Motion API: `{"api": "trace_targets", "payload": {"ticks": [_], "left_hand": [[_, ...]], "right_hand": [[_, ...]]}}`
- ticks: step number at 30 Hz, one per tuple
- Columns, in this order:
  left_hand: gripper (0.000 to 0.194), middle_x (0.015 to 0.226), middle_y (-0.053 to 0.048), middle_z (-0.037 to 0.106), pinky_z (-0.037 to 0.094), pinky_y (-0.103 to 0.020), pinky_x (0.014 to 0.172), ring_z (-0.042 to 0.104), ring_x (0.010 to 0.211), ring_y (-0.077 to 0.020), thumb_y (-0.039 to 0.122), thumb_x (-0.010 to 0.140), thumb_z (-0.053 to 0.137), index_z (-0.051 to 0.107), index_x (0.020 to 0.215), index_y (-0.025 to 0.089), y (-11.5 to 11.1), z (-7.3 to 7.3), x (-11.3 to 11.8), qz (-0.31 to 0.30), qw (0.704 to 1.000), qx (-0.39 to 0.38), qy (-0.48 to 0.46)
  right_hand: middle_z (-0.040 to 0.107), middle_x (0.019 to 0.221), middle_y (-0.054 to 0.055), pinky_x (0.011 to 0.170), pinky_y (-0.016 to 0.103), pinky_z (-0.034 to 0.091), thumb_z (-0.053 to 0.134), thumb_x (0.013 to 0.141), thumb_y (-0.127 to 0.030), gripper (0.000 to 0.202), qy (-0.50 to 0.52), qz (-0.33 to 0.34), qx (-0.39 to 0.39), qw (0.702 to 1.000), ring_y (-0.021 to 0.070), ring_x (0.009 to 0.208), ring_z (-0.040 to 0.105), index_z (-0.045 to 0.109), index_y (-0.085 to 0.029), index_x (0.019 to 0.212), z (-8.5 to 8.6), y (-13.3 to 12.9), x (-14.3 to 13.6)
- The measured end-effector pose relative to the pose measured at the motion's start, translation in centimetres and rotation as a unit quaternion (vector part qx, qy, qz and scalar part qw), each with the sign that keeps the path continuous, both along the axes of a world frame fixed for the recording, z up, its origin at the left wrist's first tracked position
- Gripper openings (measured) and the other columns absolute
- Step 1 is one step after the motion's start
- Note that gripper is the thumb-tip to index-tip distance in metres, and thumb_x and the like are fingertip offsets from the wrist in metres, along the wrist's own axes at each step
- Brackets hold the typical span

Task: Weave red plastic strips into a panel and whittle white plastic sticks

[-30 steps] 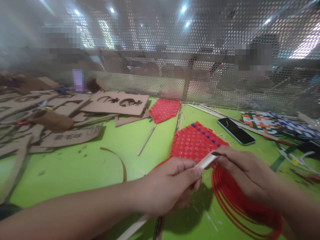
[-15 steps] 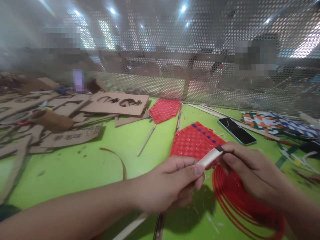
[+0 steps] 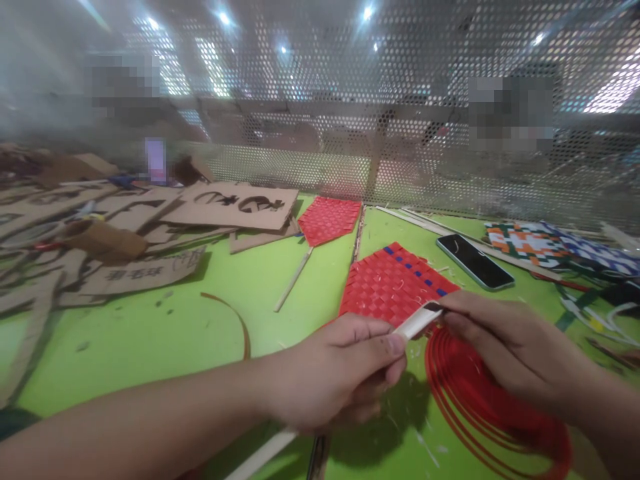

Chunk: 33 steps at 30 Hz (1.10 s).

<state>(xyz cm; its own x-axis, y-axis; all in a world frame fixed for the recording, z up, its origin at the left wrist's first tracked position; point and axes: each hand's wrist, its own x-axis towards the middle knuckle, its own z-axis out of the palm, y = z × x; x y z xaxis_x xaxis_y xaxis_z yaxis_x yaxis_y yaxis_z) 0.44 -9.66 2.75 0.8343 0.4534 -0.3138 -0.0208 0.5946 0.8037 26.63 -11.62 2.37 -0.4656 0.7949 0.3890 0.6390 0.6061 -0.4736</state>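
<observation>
My left hand (image 3: pixel 350 373) is closed around a pale, flat wooden strip (image 3: pixel 413 327), which comes out past the thumb at the upper right and below the wrist at the lower left. At the strip's upper end, my right hand (image 3: pixel 500 340) pinches a small dark piece (image 3: pixel 433 307) against it; I cannot tell what kind of piece. Behind both hands lies a red woven pentagon panel (image 3: pixel 380 283) with one blue checked row. A coil of red strip (image 3: pixel 475 387) lies below my right hand.
A smaller red woven fan (image 3: pixel 330 220) on a stick lies farther back. Cut cardboard (image 3: pixel 230 207) and a brown roll (image 3: pixel 105 241) cover the left. To the right are a phone (image 3: pixel 475 261) and an orange-and-white woven piece (image 3: pixel 525 243). A perforated screen (image 3: pixel 320 133) stands behind the table.
My right hand has shifted slightly down and left, and the dark piece lies a little farther down the strip's end. My left hand keeps its grip almost unmoved.
</observation>
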Motion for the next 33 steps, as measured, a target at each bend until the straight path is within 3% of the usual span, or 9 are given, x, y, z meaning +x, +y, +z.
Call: {"api": "trace_targets", "payload": {"ticks": [8, 16, 22, 26, 33], "left_hand": [[0.035, 0.045, 0.013, 0.033, 0.023, -0.012, 0.03, 0.021, 0.032, -0.0055, 0.036, 0.112, 0.048, 0.05, 0.08, 0.022, -0.2, 0.2, -0.1, 0.003, 1.0, 0.003, 0.006], [0.036, 0.045, 0.013, 0.032, 0.024, -0.01, 0.03, 0.02, 0.032, -0.0053, 0.037, 0.111, 0.048, 0.05, 0.079, 0.022, -0.5, 0.5, -0.1, 0.021, 1.0, -0.001, 0.006], [0.034, 0.045, 0.013, 0.029, 0.022, -0.012, 0.024, 0.018, 0.032, -0.0082, 0.041, 0.11, 0.048, 0.049, 0.081, 0.024, -0.3, 0.3, -0.3, -0.005, 1.0, 0.0, 0.029], [0.035, 0.047, 0.012, 0.031, 0.023, -0.011, 0.026, 0.019, 0.033, -0.0073, 0.042, 0.11, 0.048, 0.05, 0.081, 0.023, -0.2, 0.3, -0.3, -0.004, 1.0, 0.001, 0.019], [0.035, 0.047, 0.012, 0.031, 0.024, -0.01, 0.03, 0.021, 0.034, -0.006, 0.041, 0.111, 0.048, 0.05, 0.081, 0.023, -0.7, 0.3, -0.2, 0.016, 1.0, 0.002, -0.008]], "right_hand": [[0.069, 0.08, -0.005, 0.061, 0.019, 0.048, 0.049, 0.112, -0.024, 0.016, 0.006, 0.021, -0.009, 1.0, 0.0105, 0.065, 0.063, 0.062, -0.029, 0.104, -0.5, 0.1, -0.2], [0.072, 0.087, -0.001, 0.062, 0.022, 0.05, 0.046, 0.114, -0.029, 0.019, 0.038, -0.023, -0.024, 0.999, 0.0144, 0.074, 0.067, 0.063, -0.028, 0.105, -1.4, -0.1, -0.6], [0.067, 0.073, -0.003, 0.057, 0.023, 0.046, 0.049, 0.112, -0.029, 0.021, 0.002, 0.011, -0.046, 0.999, 0.0126, 0.06, 0.059, 0.063, -0.026, 0.096, -1.1, 0.4, 0.3], [0.07, 0.08, -0.001, 0.058, 0.023, 0.048, 0.047, 0.113, -0.031, 0.023, 0.029, -0.01, -0.041, 0.999, 0.0139, 0.065, 0.062, 0.064, -0.026, 0.098, -1.4, 0.1, -0.2], [0.062, 0.074, -0.002, 0.058, 0.022, 0.049, 0.048, 0.113, -0.036, 0.026, 0.092, -0.039, -0.051, 0.994, 0.0133, 0.063, 0.059, 0.064, -0.025, 0.096, -1.4, -0.4, -1.4]]}}
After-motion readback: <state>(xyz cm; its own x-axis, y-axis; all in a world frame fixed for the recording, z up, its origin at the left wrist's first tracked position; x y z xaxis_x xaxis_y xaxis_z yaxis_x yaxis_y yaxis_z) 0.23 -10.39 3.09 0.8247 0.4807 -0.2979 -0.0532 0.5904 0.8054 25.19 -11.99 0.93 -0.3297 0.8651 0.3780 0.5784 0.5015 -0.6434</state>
